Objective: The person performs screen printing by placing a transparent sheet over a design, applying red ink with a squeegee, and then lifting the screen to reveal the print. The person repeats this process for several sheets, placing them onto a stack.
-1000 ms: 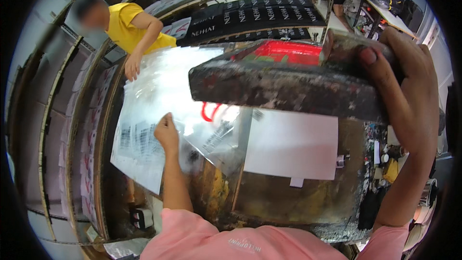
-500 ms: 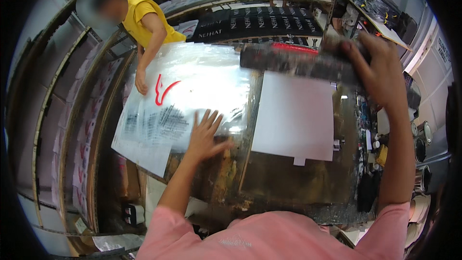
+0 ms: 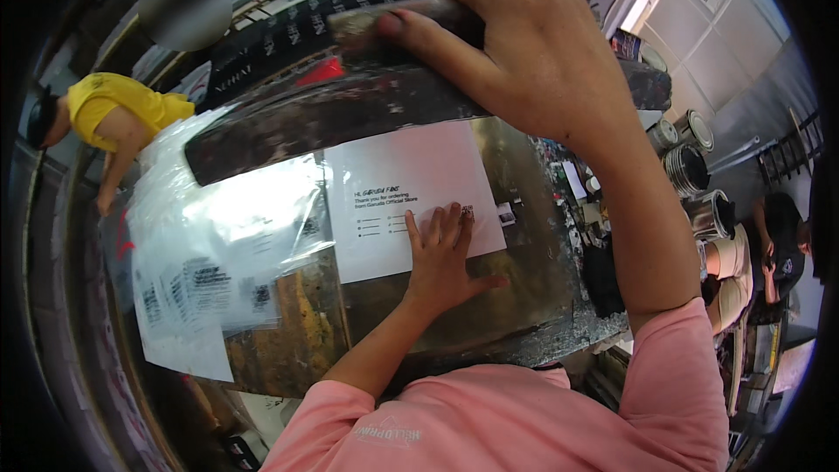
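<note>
My right hand (image 3: 542,52) grips the raised, dark, ink-stained screen-printing frame (image 3: 323,118) by its near edge. Its thumb presses on a worn brownish block (image 3: 371,22), perhaps a squeegee handle; the fingertips are hidden behind. Under the tilted frame lies a white sheet (image 3: 376,249) with black print on the brown worktable (image 3: 489,306). My left hand (image 3: 441,258) rests palm down at the sheet's near edge, fingers spread. To the left, clear plastic bags (image 3: 236,236) with black print overlap in a shiny layer.
A co-worker in a yellow shirt (image 3: 131,109) leans at the far left, one hand near the bags. Open paint tins (image 3: 686,166) stand on the right. Shelving (image 3: 52,245) lines the left. Another person (image 3: 778,245) is at the far right.
My left hand has moved right from the plastic bags to the sheet. Black print now shows where the sheet looked plain. The view has turned right; the frame remains raised.
</note>
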Demonstrator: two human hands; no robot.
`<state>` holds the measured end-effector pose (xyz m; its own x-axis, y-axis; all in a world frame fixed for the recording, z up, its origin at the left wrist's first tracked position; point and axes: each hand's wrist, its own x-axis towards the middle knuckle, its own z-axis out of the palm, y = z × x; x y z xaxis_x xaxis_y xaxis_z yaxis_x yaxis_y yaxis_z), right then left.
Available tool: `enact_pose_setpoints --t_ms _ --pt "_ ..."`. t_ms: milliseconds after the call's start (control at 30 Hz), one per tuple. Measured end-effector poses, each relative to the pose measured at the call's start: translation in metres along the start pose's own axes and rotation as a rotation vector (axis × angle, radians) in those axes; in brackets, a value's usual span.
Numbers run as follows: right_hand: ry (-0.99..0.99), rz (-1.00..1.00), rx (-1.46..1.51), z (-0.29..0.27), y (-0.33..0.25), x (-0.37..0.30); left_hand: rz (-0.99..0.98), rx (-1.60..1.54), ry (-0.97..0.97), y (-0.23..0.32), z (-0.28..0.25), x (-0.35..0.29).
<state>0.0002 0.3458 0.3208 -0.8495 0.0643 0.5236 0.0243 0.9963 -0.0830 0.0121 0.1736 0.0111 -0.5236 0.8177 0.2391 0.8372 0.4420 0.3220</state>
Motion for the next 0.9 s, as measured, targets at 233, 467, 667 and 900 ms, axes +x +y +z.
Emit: enact_pose_setpoints --t_ms 233,467,667,900 --pt "-0.006 -0.03 0.02 -0.002 0.012 0.011 0.095 0.004 -0.061 0.007 -0.003 0.007" --pt "0.0 -0.034 0.043 -0.001 0.017 0.019 0.125 -0.061 -0.034 0.001 0.006 -0.001" --pt "0.027 -0.017 0.073 0.001 0.015 0.021 0.249 -0.035 0.1 -0.004 -0.013 0.003" --pt "0.021 -0.052 0.007 0.021 -0.019 -0.046 -0.306 -1.523 0.712 -0.07 -0.157 -0.039"
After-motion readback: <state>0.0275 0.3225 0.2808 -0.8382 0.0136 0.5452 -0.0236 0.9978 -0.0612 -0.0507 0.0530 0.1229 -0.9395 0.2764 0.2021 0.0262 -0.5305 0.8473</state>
